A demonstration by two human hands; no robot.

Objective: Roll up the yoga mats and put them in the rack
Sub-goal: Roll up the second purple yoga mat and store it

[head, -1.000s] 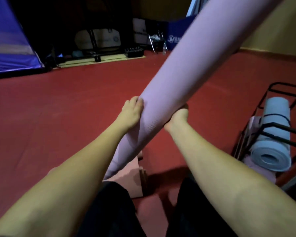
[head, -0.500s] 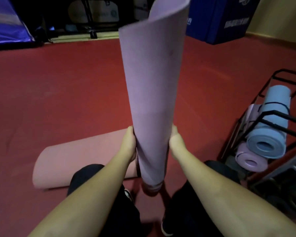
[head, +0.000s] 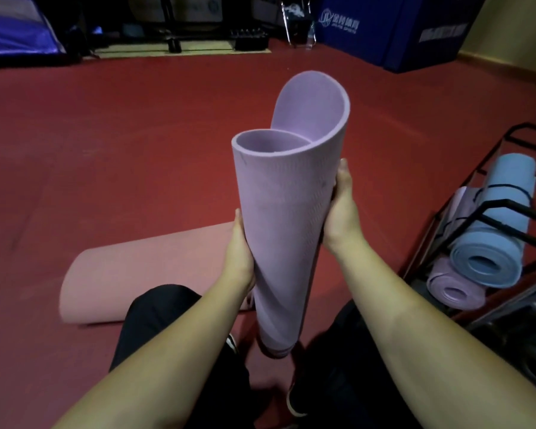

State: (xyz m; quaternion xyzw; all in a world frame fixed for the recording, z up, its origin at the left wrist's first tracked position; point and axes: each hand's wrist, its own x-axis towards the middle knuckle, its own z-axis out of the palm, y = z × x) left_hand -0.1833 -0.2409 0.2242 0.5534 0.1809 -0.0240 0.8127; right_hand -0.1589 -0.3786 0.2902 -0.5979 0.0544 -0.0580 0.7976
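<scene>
You are holding the purple mat (head: 287, 218) upright between your knees, rolled loosely so its top end gapes open in an uneven spiral. Your left hand (head: 239, 252) is gripping its left side, fingers wrapped out of sight behind the roll. Your right hand (head: 341, 209) is clasping the right side a little higher, thumb pointing up along the mat. The mat's lower end is hanging just above the red floor (head: 121, 144). A pink mat (head: 149, 270) is lying on the floor behind your left hand. At your right, the black rack (head: 477, 209) is carrying a blue roll (head: 495, 230) and, below it, a smaller purple roll (head: 455, 287).
</scene>
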